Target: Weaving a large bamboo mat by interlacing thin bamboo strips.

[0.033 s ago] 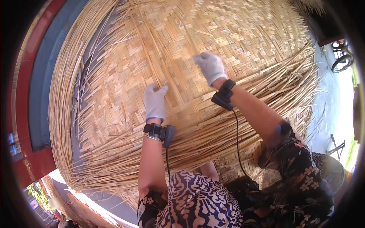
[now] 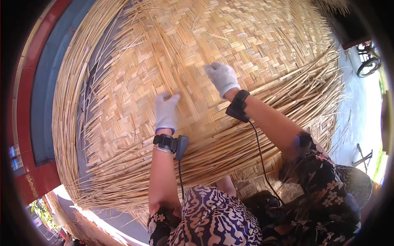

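Observation:
A large woven reed mat [image 2: 254,49] with a twill pattern spreads out in front of me. Several loose long reed strips [image 2: 164,47] lie on it, running from the far side towards my hands. My left hand [image 2: 166,111], in a pale glove, is low over the mat with its fingers curled at the near end of these strips. Further right and a little farther away, my right hand [image 2: 223,78], also gloved, is closed in a pinch. A blurred strip leads up to its fingertips. The fingers hide most of what each hand grips.
Unwoven reed ends [image 2: 246,137] fan across the near side, and a long bundle of reeds [image 2: 67,98] curves along the left. Cables run from the black wrist devices [image 2: 165,142]. A red-edged step [image 2: 24,106] is at far left; a wheel [image 2: 368,67] stands far right.
My right hand has moved slightly nearer and to the left, bringing its cable along. My left hand has barely shifted, a little lower.

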`<state>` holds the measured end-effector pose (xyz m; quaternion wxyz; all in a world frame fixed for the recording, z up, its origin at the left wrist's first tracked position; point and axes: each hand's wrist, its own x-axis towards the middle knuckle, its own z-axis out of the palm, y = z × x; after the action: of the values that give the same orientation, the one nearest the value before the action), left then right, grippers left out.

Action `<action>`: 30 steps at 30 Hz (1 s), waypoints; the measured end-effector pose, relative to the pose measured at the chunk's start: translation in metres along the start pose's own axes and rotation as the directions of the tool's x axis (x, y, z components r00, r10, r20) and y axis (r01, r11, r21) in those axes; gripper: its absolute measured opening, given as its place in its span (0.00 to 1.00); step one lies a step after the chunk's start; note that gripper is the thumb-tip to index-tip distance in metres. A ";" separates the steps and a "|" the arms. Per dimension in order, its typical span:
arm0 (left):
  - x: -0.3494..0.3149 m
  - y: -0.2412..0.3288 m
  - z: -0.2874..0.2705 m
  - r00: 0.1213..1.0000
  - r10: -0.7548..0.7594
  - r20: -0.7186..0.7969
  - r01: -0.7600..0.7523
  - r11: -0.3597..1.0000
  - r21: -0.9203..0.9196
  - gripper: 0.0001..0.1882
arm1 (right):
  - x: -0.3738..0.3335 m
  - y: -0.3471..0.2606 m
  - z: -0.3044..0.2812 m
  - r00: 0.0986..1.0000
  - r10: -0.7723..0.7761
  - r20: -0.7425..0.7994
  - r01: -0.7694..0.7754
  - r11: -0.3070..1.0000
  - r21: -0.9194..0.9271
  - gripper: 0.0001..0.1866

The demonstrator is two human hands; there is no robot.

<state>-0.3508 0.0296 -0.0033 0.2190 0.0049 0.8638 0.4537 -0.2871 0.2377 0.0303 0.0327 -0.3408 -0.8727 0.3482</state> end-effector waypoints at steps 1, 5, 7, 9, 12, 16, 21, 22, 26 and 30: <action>0.001 0.004 -0.002 1.000 0.009 0.010 -0.009 1.000 -0.004 0.26 | -0.003 -0.001 0.011 0.995 -0.096 0.041 0.097 0.994 -0.043 0.20; 0.011 0.025 0.005 1.000 -0.001 -0.013 0.002 0.997 0.080 0.17 | -0.004 -0.001 0.029 0.986 0.142 0.090 -0.141 0.990 -0.011 0.22; 0.005 0.044 0.004 0.982 0.138 -0.129 -0.083 0.930 0.359 0.22 | -0.001 -0.003 0.032 0.983 0.172 0.072 -0.173 0.985 0.011 0.20; 0.014 0.036 0.001 0.989 0.100 -0.112 -0.063 0.954 0.292 0.22 | 0.007 -0.002 0.022 0.934 0.356 -0.018 -0.081 0.260 0.962 0.17; 0.018 0.034 -0.003 0.999 -0.010 -0.039 0.016 0.988 0.154 0.23 | 0.027 0.008 0.018 0.846 0.462 -0.265 -0.002 0.501 0.866 0.13; 0.008 0.050 -0.006 0.988 -0.147 0.047 0.153 0.972 -0.177 0.20 | 0.009 0.003 0.027 0.949 0.307 -0.067 -0.248 0.862 0.443 0.15; 0.023 0.036 -0.010 0.989 0.098 0.111 -0.001 0.752 -0.659 0.13 | 0.014 -0.007 0.050 0.989 0.119 0.088 -0.119 0.993 -0.008 0.14; 0.018 0.041 -0.015 0.940 0.158 0.302 0.154 0.595 -0.789 0.13 | 0.017 -0.005 0.049 0.992 -0.018 0.123 0.042 0.981 -0.191 0.12; 0.021 0.042 -0.009 0.830 0.243 0.502 0.229 0.672 -0.704 0.19 | 0.022 -0.018 0.027 0.837 -0.379 0.395 0.532 0.733 -0.423 0.11; 0.008 0.060 0.001 0.840 0.312 0.444 0.266 0.476 -0.838 0.28 | 0.028 -0.023 0.003 0.702 -0.462 0.542 0.661 0.705 -0.255 0.10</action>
<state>-0.3687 0.0676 0.0403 0.4181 0.0326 0.4068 0.8116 -0.3219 0.2414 0.0376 -0.1332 0.0396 -0.9728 0.1851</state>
